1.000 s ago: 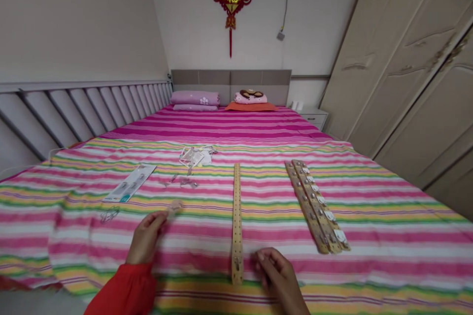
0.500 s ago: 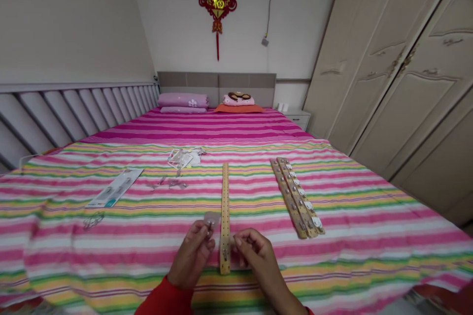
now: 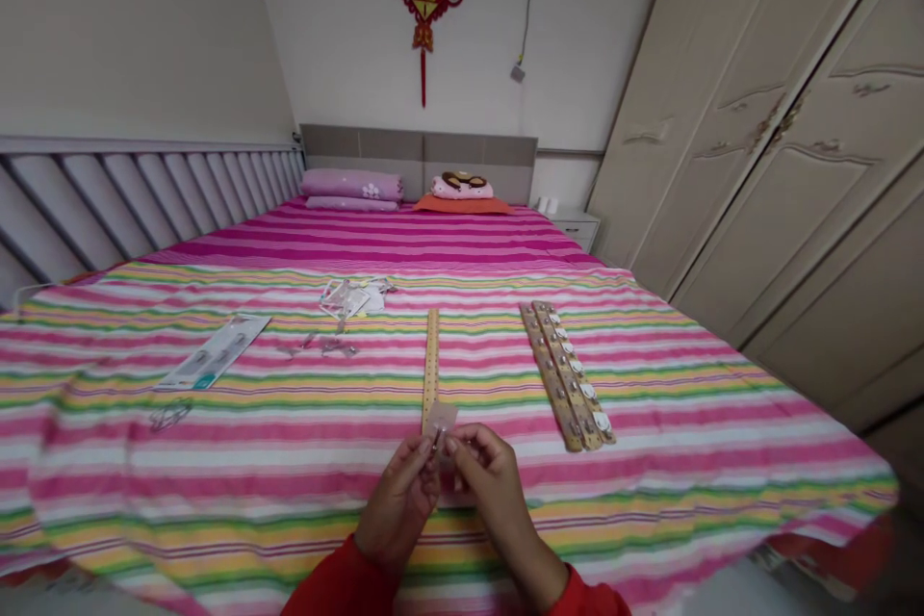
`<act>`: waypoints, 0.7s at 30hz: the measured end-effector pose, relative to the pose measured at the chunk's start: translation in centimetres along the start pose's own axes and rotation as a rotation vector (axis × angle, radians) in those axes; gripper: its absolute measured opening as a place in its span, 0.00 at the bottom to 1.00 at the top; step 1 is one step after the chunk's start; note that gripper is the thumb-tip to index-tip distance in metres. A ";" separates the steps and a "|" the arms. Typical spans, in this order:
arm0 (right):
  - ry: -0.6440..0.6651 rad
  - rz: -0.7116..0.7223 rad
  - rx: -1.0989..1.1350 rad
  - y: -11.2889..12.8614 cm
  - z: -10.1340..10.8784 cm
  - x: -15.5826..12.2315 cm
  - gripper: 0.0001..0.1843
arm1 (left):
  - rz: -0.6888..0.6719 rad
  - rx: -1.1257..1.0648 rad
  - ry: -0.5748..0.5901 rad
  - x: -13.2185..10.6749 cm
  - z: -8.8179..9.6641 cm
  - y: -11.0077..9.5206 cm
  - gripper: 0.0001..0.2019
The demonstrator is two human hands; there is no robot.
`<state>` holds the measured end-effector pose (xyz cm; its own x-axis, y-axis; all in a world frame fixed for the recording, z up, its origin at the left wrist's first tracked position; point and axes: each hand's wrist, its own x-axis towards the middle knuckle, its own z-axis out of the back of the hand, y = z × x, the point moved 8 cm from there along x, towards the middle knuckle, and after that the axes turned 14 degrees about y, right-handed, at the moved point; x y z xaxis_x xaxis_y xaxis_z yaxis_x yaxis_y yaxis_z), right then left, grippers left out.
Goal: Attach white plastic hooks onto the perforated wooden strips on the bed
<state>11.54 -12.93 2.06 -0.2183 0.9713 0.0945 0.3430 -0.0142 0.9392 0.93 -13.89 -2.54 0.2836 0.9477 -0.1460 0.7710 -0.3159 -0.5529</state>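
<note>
My left hand [image 3: 405,491] pinches a small clear square with a metal hook [image 3: 442,418], seemingly a transparent adhesive hook, over the near part of a narrow wooden strip [image 3: 431,356] with rows of holes. Right against it, my right hand [image 3: 485,464] has thumb and forefinger pressed together at the metal part; what lies between them is too small to make out. The near end of the strip is hidden behind the hands. Off to the right lie wooden strips [image 3: 567,385] bearing metal hooks and several round white pieces.
Left on the striped bedspread [image 3: 289,452] are a flat hook package [image 3: 217,353], a few wire loops [image 3: 171,413] and loose clear hooks [image 3: 336,346]. Farther back sits a pile of papers and plastic [image 3: 357,296]. A railing [image 3: 144,202] borders the left side, wardrobes [image 3: 786,154] the right.
My left hand has brought the clear hook rightward over the wooden strip, and my hands have come together at it. The view has tilted slightly downward.
</note>
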 end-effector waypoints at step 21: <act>0.013 -0.161 0.021 -4.8 1.9 3.8 0.14 | -0.106 0.799 -0.077 3.5 2.4 -5.7 0.16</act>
<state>10.80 -8.69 -2.69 -0.2839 0.9574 -0.0524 0.3219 0.1467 0.9353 -3.89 -8.70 -1.86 0.1689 0.9805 -0.1000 0.1434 -0.1249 -0.9818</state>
